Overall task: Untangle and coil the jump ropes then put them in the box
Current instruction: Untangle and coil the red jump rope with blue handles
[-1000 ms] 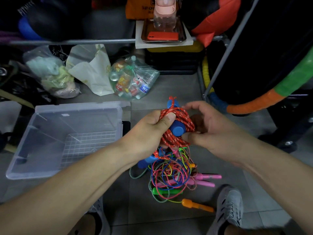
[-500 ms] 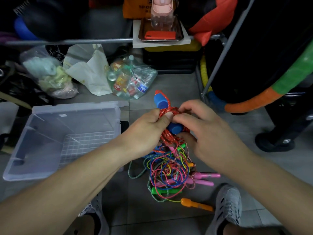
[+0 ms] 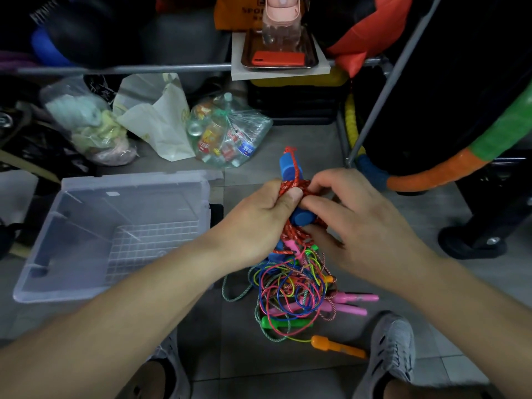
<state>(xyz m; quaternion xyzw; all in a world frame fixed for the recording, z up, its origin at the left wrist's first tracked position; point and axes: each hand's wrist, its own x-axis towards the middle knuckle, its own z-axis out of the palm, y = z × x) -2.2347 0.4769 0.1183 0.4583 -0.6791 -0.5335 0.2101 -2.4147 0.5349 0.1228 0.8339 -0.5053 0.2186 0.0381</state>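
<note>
Gripping the coiled red jump rope (image 3: 291, 186) with its blue handles (image 3: 289, 168) in curled fingers, the left hand (image 3: 259, 223) holds it above the tangled pile of ropes (image 3: 293, 286) on the floor, the right hand (image 3: 354, 226) pinching its cord, the clear box (image 3: 86, 293) to the left.

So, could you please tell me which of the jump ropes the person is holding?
The red braided rope with blue handles: the left hand and right hand both grip it, while the other ropes lie tangled on the floor.
</note>
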